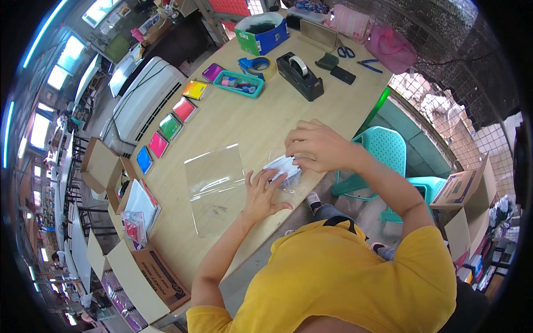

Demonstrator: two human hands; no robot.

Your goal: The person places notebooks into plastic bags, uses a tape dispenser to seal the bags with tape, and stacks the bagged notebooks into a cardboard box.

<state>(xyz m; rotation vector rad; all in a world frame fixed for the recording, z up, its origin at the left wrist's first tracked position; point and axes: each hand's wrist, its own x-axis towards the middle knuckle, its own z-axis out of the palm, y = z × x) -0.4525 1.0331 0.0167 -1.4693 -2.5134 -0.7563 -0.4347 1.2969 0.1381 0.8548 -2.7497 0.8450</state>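
Note:
Near the table's front edge lies a small white bundle (285, 167), perhaps folded paper, with clear plastic film (290, 184) around and under it. My left hand (263, 195) rests with its fingers spread, the fingertips on the bundle's left side. My right hand (314, 145) is bent over the bundle's far right side, its fingers curled together. What the right fingertips pinch is hidden behind the hand. Left of my hands, a larger clear plastic sheet (215, 175) lies flat on the wooden table (244, 125).
Small colourful notebooks (157, 144) line the table's left side. Farther off stand a teal basket (239, 84), a black tape dispenser (300, 76), scissors (346, 52) and pliers (370, 65). Open cardboard boxes (149, 273) stand at the left; a green stool (383, 147) is at the right.

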